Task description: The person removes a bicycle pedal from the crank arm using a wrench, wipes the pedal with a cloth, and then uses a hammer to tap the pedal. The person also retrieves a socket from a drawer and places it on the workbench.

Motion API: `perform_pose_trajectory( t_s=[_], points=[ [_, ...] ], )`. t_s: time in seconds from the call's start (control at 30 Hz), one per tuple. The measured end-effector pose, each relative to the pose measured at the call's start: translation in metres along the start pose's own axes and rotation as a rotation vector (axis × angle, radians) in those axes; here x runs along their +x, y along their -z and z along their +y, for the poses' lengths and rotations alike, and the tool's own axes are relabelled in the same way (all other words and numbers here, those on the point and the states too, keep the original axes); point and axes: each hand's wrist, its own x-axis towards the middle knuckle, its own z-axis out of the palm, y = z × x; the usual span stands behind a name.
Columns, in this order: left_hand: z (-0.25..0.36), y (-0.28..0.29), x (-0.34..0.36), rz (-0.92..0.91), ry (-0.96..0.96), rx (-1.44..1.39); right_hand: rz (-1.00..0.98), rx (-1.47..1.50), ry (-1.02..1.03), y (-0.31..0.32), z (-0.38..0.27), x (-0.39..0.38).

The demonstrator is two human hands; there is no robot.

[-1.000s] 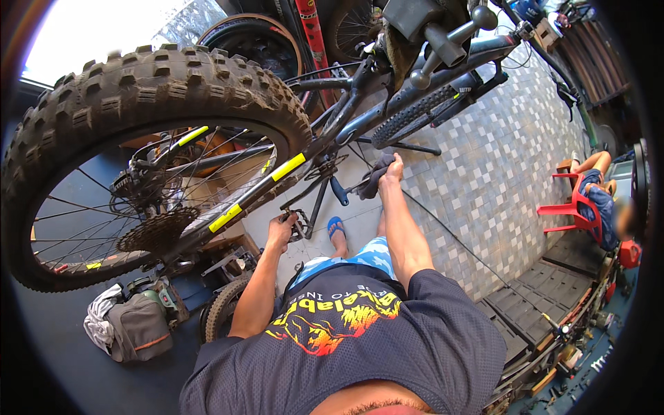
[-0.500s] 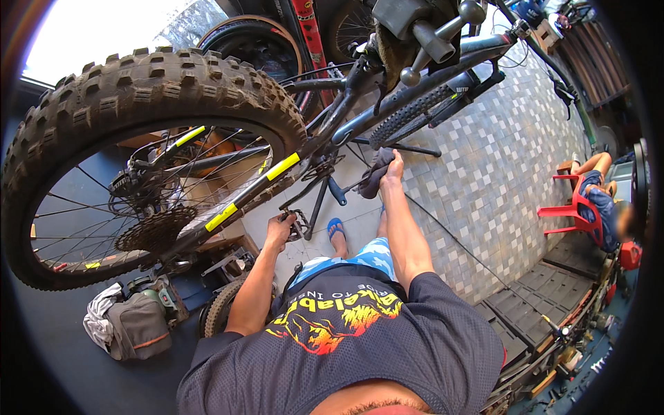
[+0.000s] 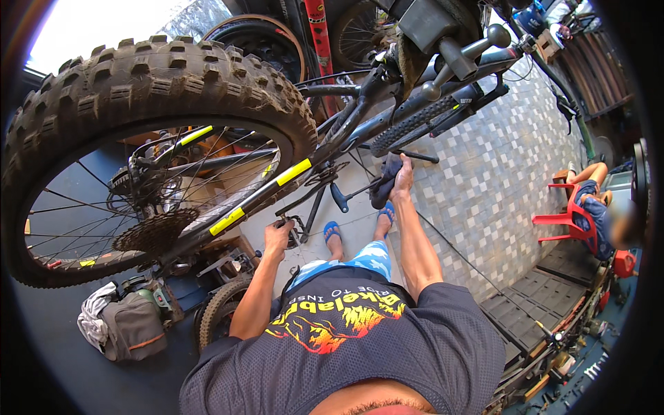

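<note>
While my left hand (image 3: 278, 235) grips the pedal (image 3: 294, 226), my right hand (image 3: 401, 181) presses a dark rag (image 3: 384, 181), fingers closed, against the bike frame (image 3: 360, 124).

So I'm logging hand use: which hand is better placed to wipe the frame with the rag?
Right hand: it holds the rag against the frame. Left hand grips the pedal.
</note>
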Motion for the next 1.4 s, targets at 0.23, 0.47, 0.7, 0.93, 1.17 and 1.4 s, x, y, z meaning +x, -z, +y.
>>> perform_pose_trajectory(
  t_s=[0.23,0.47,0.7,0.93,1.17,1.4],
  points=[
    [0.043,0.007,-0.044,-0.026,-0.021,-0.057,-0.119,-0.208,0.461,-0.047,-0.033,-0.083],
    [0.091,-0.016,-0.095,-0.294,-0.184,-0.217,-0.985,-0.884,0.775,-0.107,-0.004,-0.206],
    [0.09,-0.009,-0.094,-0.363,-0.161,-0.171,-0.928,-0.953,0.802,-0.095,-0.02,-0.191],
    [0.084,-0.009,-0.092,-0.378,-0.176,-0.188,-0.903,-0.977,0.758,-0.098,-0.016,-0.188],
    [0.082,-0.005,-0.091,-0.4,-0.179,-0.266,-0.698,-1.29,1.147,-0.106,-0.03,-0.224],
    [0.075,-0.006,-0.086,-0.412,-0.195,-0.272,-0.551,-1.429,1.066,-0.113,-0.059,-0.246]
  ],
)
